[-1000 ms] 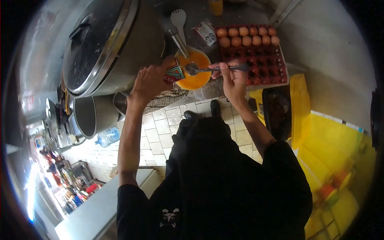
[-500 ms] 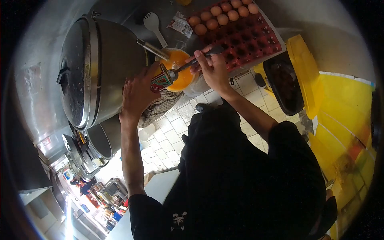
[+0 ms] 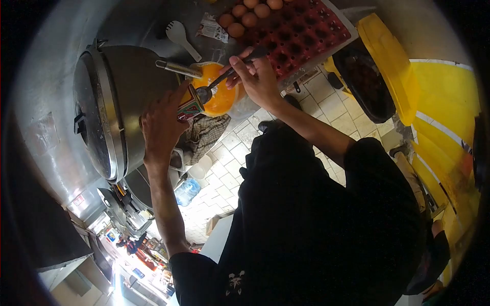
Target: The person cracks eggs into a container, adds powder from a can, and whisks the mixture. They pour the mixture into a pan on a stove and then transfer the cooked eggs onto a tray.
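My left hand (image 3: 162, 125) is wrapped round a can with a colourful printed label (image 3: 190, 106), tipped on its side with its mouth toward the bowl. My right hand (image 3: 259, 79) grips the dark handle of a metal spoon (image 3: 205, 95), whose head is at the can's mouth. Orange beaten egg (image 3: 219, 104) fills the bowl (image 3: 236, 97) below, with a pale patch on its surface. A metal-handled utensil (image 3: 178, 68) leans over the bowl's rim. Whatever lies inside the can is hidden.
A red egg tray (image 3: 306, 38) holds several brown eggs. A white plastic fork-like server (image 3: 179, 36) and a printed packet (image 3: 213, 28) lie nearby. A large lidded pot (image 3: 143, 76) stands left. Below are a checked cloth (image 3: 206, 133) and a yellow-lidded bin (image 3: 365, 81).
The view has shifted, so the pot, bowl and egg tray sit differently in it. Both hands keep their holds, and the spoon's head is still at the can's mouth.
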Demonstrator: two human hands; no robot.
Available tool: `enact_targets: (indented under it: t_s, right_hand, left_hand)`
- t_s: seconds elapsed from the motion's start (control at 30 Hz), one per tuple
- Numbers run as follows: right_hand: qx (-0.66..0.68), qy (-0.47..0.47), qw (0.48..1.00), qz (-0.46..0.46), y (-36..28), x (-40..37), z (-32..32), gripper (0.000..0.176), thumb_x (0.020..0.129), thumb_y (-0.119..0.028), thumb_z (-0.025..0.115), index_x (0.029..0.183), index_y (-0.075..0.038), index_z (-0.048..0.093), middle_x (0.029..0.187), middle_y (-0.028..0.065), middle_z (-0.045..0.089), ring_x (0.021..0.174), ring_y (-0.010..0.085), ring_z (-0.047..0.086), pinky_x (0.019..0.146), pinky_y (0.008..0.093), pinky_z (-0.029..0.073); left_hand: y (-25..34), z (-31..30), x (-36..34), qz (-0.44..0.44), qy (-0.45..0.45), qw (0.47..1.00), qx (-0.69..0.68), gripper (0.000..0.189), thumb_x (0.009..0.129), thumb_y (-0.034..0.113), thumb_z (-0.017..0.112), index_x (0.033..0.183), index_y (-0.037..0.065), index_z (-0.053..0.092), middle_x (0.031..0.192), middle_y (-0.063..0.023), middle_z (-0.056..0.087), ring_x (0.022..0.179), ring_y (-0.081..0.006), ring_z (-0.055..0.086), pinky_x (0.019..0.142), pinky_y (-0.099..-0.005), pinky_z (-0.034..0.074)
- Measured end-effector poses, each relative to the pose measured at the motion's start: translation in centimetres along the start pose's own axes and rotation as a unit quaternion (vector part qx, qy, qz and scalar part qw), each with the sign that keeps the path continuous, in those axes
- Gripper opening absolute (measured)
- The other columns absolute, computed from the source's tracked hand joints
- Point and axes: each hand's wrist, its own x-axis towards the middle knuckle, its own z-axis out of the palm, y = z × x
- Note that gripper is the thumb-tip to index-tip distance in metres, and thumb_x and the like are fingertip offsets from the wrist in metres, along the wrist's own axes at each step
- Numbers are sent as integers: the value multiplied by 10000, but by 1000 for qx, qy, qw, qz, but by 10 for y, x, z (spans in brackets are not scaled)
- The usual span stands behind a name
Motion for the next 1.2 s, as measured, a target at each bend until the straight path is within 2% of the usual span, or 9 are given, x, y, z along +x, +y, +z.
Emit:
enact_targets:
  t_s: [0.13,0.23,0.33,0.43,0.53,0.63,0.77,0.87,1.2]
  right_hand:
    - [-4,10,1000,-12,2,-1,2,251,1006,-220,530,963,8,433,847,173,698,605,162,684,543,246,550]
    - [-25,6,1000,6,3,-2,1,255,1004,-220,536,979,14,436,839,170,697,610,160,686,541,245,549]
    - [-3,19,1000,5,5,-1,4,247,1004,-206,536,976,22,446,825,169,695,614,154,687,541,245,545]
    - [19,23,999,-13,7,0,8,230,1004,-185,536,961,24,450,813,167,694,618,146,684,545,246,544]
    - [10,17,1000,-7,2,0,7,213,998,-167,545,951,29,475,805,155,695,627,135,684,557,248,550]
    - [-6,16,1000,-20,2,-2,9,208,996,-161,549,955,35,491,809,147,697,630,131,684,559,248,550]
    - [-29,21,999,-13,2,-4,10,200,996,-150,546,947,37,498,816,141,700,630,127,684,560,250,550]
    - [-7,3,1000,-7,1,-4,8,169,1009,-147,518,999,2,439,910,171,692,673,135,670,603,247,555]
    - [-18,-3,1000,-1,2,-2,11,174,1007,-154,525,974,6,466,906,166,693,658,139,667,603,249,557]
  left_hand:
    - [2,-1,2,13,26,999,18,879,569,86,839,1363,273,511,1088,-31,627,936,-246,629,864,-379,501]
    - [3,-1,3,52,36,997,43,851,578,89,839,1347,276,528,1091,-25,629,937,-247,630,861,-383,502]
    - [6,-4,5,48,24,996,78,841,579,91,841,1341,274,534,1105,-25,630,944,-252,631,861,-388,502]
    - [6,-6,6,61,-3,992,110,854,584,191,853,1367,254,516,1091,-51,632,951,-262,617,872,-409,484]
    - [0,-4,7,56,2,991,122,853,583,218,859,1364,252,518,1094,-53,632,943,-257,622,870,-404,482]
    - [3,-6,8,56,-2,994,96,867,571,113,862,1349,281,519,1133,-22,627,952,-254,632,857,-390,503]
    - [5,-3,6,63,15,992,110,881,563,118,870,1352,282,514,1132,-19,627,961,-249,632,855,-399,507]
    - [0,-1,9,58,9,994,89,889,559,121,872,1355,281,511,1139,-18,624,971,-246,629,861,-405,505]
    - [4,-2,6,39,1,994,98,913,545,132,879,1363,286,504,1133,-11,612,978,-245,619,857,-406,502]
